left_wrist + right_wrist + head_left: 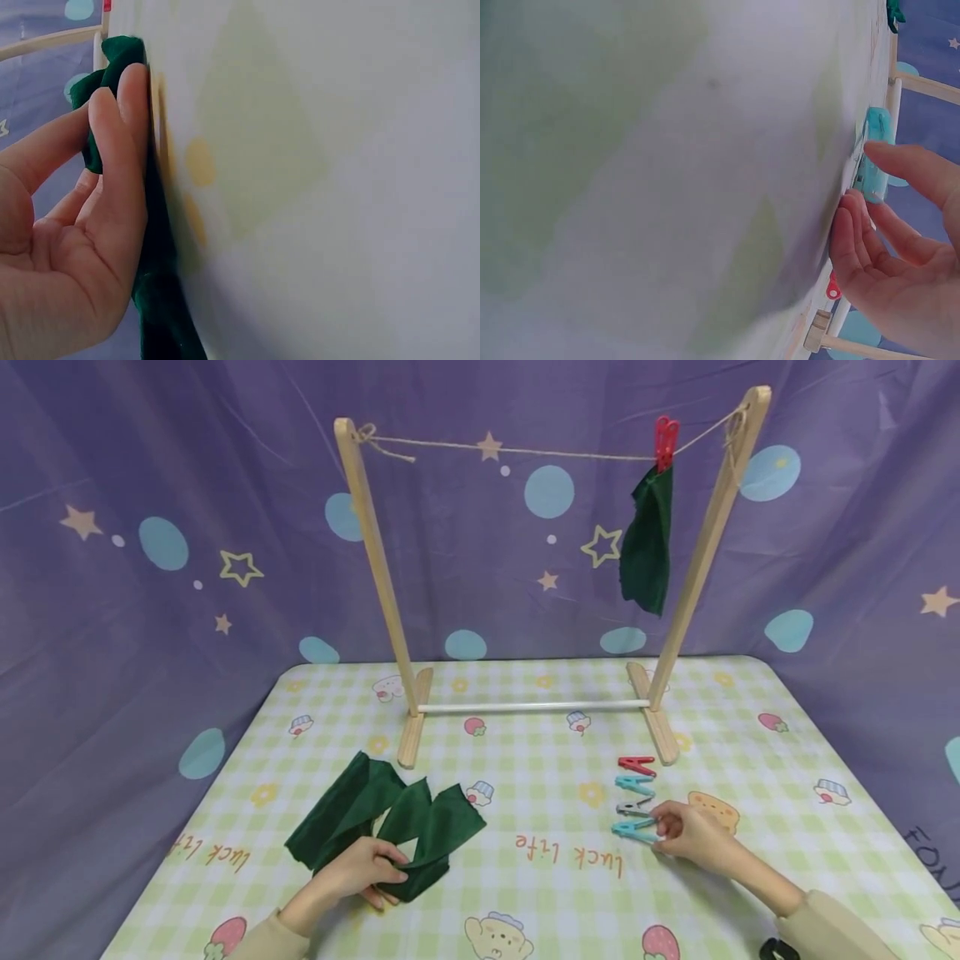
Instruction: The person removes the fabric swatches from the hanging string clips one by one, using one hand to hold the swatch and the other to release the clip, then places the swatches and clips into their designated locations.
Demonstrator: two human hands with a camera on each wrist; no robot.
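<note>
My left hand (358,868) pinches the edge of a dark green cloth (453,827) on the left of the table. Beside it lies more green cloth (341,814), spread flat; the overlap hides how many pieces there are. At the right, my right hand (693,837) pinches the handle end of a teal clothespin (630,829), the nearest in a short column. In the right wrist view, my thumb lies against that teal clothespin (877,131), with the fingers curled on its other side. Behind it lie a grey clothespin (632,808), another teal clothespin (633,785) and a red clothespin (636,766).
A wooden frame (384,577) stands at the back, with a string (517,449) tied between its posts. A red clothespin (664,443) holds a hanging green cloth (648,543) near the right post. A white rod (525,707) joins the frame's feet on the checked tablecloth (555,902).
</note>
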